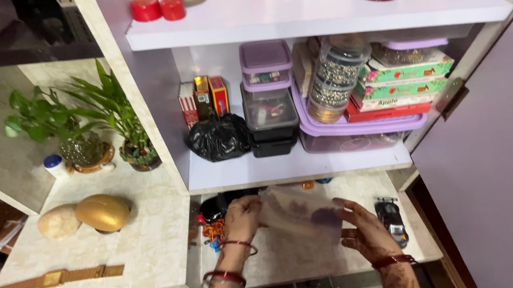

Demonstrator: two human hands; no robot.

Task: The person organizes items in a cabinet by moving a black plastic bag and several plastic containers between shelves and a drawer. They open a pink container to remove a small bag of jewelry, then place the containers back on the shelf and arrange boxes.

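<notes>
Clear and floppy, a plastic bag (298, 212) is gripped at its two sides by the person's left hand (243, 215) and right hand (364, 231), just above the pull-out shelf (281, 262) under the cupboard. It looks lifted but not yet put anywhere. Bright little bits (214, 232) and a toy car (393, 220) still lie on that shelf beside the hands.

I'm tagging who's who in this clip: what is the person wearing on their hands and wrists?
The left hand and right hand are bare, with dark patterned markings. The left wrist has a thin red thread and red bangles; the right wrist has a red bangle. No sleeves show.
</notes>
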